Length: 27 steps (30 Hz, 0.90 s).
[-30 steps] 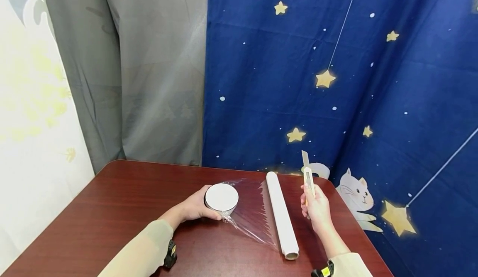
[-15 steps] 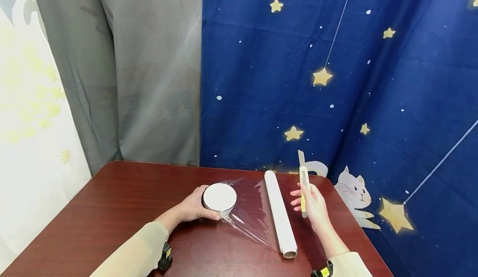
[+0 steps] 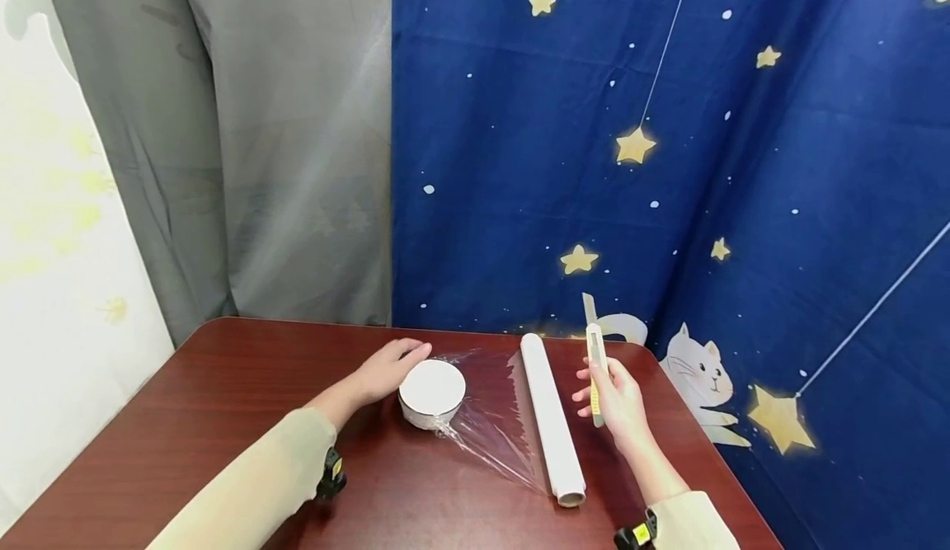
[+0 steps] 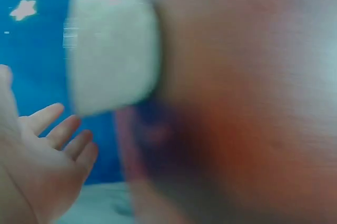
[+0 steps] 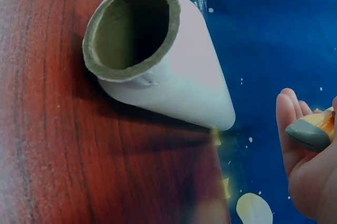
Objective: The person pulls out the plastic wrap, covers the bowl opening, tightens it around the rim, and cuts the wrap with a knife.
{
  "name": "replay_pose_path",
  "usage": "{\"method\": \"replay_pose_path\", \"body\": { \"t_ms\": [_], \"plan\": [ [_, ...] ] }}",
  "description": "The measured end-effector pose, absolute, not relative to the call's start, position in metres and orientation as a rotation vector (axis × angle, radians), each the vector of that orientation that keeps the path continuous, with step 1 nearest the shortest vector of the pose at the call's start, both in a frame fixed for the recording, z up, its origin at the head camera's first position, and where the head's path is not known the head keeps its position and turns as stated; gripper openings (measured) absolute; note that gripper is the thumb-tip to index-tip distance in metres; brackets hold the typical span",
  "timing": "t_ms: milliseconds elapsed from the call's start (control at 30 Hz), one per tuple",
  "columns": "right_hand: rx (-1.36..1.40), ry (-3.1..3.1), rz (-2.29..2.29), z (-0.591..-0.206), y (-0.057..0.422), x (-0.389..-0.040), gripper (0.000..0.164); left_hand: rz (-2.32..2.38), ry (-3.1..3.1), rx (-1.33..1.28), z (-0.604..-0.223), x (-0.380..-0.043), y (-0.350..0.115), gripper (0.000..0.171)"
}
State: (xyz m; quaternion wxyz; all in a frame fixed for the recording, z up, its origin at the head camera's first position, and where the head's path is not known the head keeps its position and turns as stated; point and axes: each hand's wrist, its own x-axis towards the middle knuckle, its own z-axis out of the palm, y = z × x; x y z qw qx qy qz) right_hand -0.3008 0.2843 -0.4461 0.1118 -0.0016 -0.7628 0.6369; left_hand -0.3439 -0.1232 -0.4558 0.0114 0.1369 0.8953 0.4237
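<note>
A round white-topped bowl (image 3: 433,387) stands on the table with clear plastic wrap (image 3: 493,422) over it, bunched at its near side. The wrap stretches right to a white cling film roll (image 3: 552,422), whose hollow core faces the right wrist camera. My left hand (image 3: 386,370) is beside the bowl's upper left, fingers loosely bent and holding nothing; the left wrist view shows the hand (image 4: 55,166) apart from the blurred bowl (image 4: 113,56). Right of the roll, my right hand (image 3: 622,403) holds a utility knife (image 3: 596,356) between thumb and fingers, blade extended and pointing up.
The dark red wooden table (image 3: 260,418) has a rounded far edge. Behind it hang a grey curtain (image 3: 312,162) and a blue star-patterned curtain (image 3: 519,162). A pale patterned cloth (image 3: 59,270) is at the left.
My left hand has let go of the bowl and slid up to its far left side. The right hand's fingers have loosened from the knife handle, which tilts slightly further left.
</note>
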Motion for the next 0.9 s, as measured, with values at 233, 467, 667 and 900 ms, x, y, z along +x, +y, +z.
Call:
{"method": "replay_pose_path", "body": {
  "t_ms": [233,467,667,900],
  "plan": [
    [-0.039,-2.367,1.698,-0.443,0.275,-0.307,0.038,1.041,2.877,0.649,-0.410,-0.374,-0.082,0.041],
    [-0.028,-2.502,1.496,-0.432,0.260,-0.316,0.032,0.839,2.861,0.659,-0.392,-0.394,-0.034,0.035],
    [-0.042,-2.537,1.480,-0.425,0.250,-0.322,0.031,0.709,2.802,0.613,-0.394,-0.411,-0.008,0.033],
    [-0.085,-2.591,1.476,-0.430,0.246,-0.327,0.032,0.587,2.792,0.592,-0.412,-0.423,0.020,0.040]
  ]
}}
